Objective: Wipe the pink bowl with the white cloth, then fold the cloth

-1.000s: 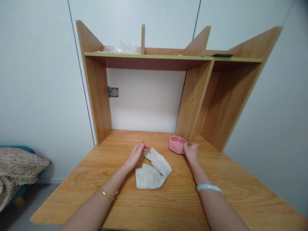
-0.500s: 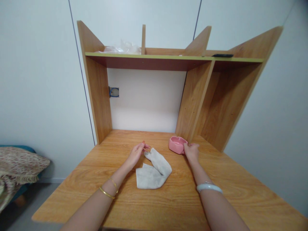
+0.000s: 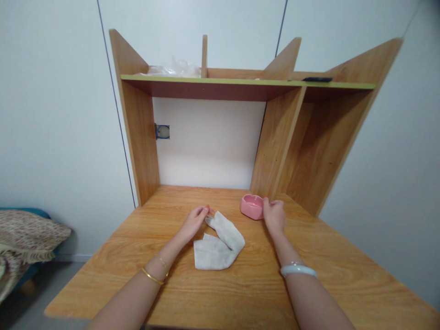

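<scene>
I see a broad wooden surface [image 3: 240,284] with a warm, streaked grain, carrying a hutch [image 3: 288,137] of the same flat boards that splits into open bays under a shelf [image 3: 240,82] with a pale green edge. On that shelf, far above the fingers, lie crinkled clear plastic [image 3: 172,68] and a thin dark object [image 3: 316,79] I cannot identify from here.

Just below and between my two hands lies a white cloth [image 3: 218,243], soft, matte and limp, folded over itself into a rough L shape. My left hand [image 3: 194,222] has its fingers [image 3: 203,211] pinched closed on the cloth's upper corner.

My right hand [image 3: 274,215] is curled against the right side of a small pink dish [image 3: 251,205], glossy like glazed ceramic, with rounded corners and a shallow hollow. It seems gripped, though the fingers are hidden behind the hand. Gold bangles [image 3: 154,272] ring the left wrist, a smooth pale bracelet [image 3: 297,269] the right.
</scene>
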{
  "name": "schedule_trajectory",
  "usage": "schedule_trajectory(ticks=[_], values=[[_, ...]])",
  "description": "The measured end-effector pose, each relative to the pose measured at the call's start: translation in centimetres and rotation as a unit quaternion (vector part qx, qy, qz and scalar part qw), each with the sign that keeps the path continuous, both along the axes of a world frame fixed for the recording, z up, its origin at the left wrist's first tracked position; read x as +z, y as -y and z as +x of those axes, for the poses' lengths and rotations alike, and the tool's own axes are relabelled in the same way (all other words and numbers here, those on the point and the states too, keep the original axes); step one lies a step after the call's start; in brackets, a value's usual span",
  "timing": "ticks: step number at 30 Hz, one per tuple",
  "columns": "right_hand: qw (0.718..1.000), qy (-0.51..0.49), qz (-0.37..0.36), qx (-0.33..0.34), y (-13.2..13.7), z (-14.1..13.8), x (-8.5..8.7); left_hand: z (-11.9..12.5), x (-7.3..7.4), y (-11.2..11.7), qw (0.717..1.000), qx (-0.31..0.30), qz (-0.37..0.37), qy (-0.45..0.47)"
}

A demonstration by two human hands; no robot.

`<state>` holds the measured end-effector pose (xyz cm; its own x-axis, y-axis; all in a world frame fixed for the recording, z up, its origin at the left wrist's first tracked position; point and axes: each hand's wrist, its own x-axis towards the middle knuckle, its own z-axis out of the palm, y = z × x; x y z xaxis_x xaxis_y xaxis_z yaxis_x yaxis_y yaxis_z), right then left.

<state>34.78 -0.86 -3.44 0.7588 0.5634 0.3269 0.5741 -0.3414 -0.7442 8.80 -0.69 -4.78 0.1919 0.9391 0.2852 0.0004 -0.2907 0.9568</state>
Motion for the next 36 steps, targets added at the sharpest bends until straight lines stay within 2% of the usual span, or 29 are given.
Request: schedule_trajectory(ticks=[3, 6, 11, 14, 20, 25, 27, 31, 36], values=[[0.999, 0.031, 0.016, 0.038, 0.5, -1.4, 1.0, -0.1, -0.4, -0.1, 0.996, 0.022, 0.068, -0.059], [0.987, 0.067, 0.048, 0.136, 0.3, -3.1, 1.1, -0.2, -0.8, -0.1, 0.988, 0.043, 0.102, -0.111], [0.928, 0.059, 0.049, 0.365, -0.4, -5.7, -0.1, -0.4, -1.3, -0.3, 0.973, 0.048, 0.133, -0.182], [0.901, 0.037, 0.009, 0.432, -0.4, -6.7, -0.8, -0.6, -1.3, -0.3, 0.961, 0.044, 0.145, -0.231], [0.864, -0.016, -0.105, 0.493, 0.4, -7.8, -0.9, -1.1, -0.5, 0.3, 0.922, 0.039, 0.152, -0.353], [0.847, -0.053, -0.159, 0.505, 0.8, -8.4, -0.7, -1.6, -0.3, 0.3, 0.898, -0.021, 0.117, -0.424], [0.846, -0.094, -0.148, 0.504, 0.8, -8.5, -0.6, -1.9, -0.2, 0.2, 0.894, -0.057, 0.107, -0.431], [0.835, -0.199, -0.079, 0.507, 1.0, -8.4, 0.0, -2.3, 0.3, 0.5, 0.891, -0.099, 0.078, -0.436], [0.836, -0.227, -0.011, 0.500, 1.3, -7.9, 0.9, -2.8, 1.1, 1.1, 0.870, -0.157, 0.081, -0.461]])
